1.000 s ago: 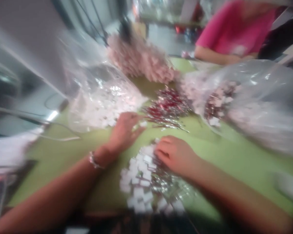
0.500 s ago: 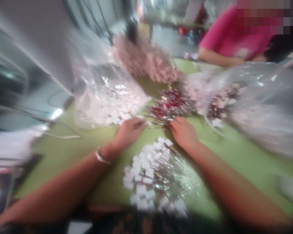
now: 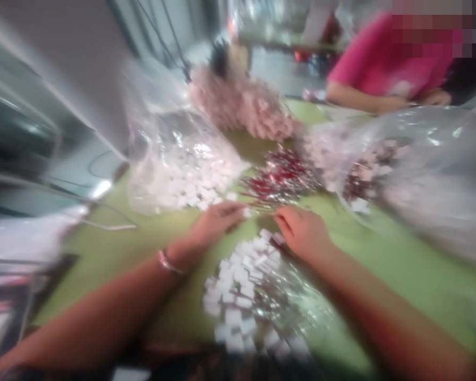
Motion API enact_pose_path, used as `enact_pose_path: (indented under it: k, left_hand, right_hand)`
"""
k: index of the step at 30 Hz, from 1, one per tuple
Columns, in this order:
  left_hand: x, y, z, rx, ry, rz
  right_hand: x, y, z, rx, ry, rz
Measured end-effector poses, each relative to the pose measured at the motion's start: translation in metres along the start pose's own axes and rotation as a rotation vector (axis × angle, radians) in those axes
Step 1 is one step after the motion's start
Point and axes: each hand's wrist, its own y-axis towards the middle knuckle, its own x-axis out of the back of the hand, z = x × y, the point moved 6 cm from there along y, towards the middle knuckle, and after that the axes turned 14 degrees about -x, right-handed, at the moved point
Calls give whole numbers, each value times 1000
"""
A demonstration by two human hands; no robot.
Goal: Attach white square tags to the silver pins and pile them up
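head view, pretty blurry | left hand (image 3: 218, 222) fingers pinched on a small white piece (image 3: 246, 212) mid tabletop (image 3: 400, 264) | right hand (image 3: 303, 233) fingers curled, can't tell what's in them | white pieces pile (image 3: 241, 286) at near edge, red-silver pile (image 3: 281, 177) just beyond the hands

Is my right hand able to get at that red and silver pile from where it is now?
Probably yes. The right hand lies on the green table just short of the red and silver pile, with nothing visible between them.
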Motion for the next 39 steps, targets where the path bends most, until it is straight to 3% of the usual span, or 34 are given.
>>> enact_pose_path:
  k: [8,13,20,27,35,39]
  left_hand:
    - [3,-3,7,69,43,16]
    - [-5,-5,4,84,72,92]
    - [-12,-3,-14,-51,349,149]
    - [-26,-7,-14,-144,474,277]
    - [-28,-9,-17,-136,438,261]
    - [-25,-10,-18,-87,373,215]
  right_hand:
    - [5,-8,10,227,-122,-232]
    - [9,-13,19,269,-136,-246]
    - [-2,-16,28,296,-103,-95]
    - [-21,-15,26,321,-52,162]
    - [-28,-22,30,240,-78,235]
    - [-19,-18,26,174,87,210]
